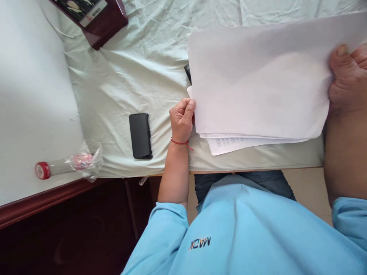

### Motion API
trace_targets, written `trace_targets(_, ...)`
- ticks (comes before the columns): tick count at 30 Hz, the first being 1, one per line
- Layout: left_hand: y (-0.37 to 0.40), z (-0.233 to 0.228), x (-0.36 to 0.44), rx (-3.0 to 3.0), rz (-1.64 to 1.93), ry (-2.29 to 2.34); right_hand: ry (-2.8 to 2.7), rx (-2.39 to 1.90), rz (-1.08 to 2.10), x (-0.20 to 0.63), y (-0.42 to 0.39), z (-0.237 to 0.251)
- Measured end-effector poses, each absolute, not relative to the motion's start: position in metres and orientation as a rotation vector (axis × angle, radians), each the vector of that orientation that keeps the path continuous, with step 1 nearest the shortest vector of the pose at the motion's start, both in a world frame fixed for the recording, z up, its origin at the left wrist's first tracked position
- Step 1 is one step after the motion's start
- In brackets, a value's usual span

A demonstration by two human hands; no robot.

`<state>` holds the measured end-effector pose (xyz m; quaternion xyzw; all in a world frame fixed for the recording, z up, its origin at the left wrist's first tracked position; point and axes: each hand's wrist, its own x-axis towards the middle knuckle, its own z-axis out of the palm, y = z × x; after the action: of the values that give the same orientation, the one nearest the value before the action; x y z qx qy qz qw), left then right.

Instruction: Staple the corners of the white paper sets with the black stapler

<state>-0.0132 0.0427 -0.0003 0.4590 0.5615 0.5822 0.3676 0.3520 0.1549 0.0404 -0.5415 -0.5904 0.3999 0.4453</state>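
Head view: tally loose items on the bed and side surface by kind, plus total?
Paper stack, held by left hand and right hand: 1
Black phone: 1
Red-capped bottle: 1
Dark red box: 1
Total: 4

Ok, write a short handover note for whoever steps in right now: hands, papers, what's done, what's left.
Left hand: closed in a fist at the left edge of the paper stack, gripping it.
Right hand: fingers curled over the stack's right edge.
The stack is on the pale green sheet; printed pages stick out underneath at the near edge.
Black phone lies left of the left hand.
Done: sheets gathered between both hands.
Left: edges not yet squared, apparently.
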Motion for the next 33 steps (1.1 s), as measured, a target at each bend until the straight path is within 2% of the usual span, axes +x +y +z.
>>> trace_targets(9, 0.042, 0.008, -0.01, 1.034, 1.519, 1.398, -1.561, -1.221, 1.132, 0.359, 0.154, 0.044)
trace_targets(33, 0.045, 0.007, -0.012, 1.122, 1.53, 1.472, -1.602, -1.122, 1.179, 0.366, 0.159, 0.038)
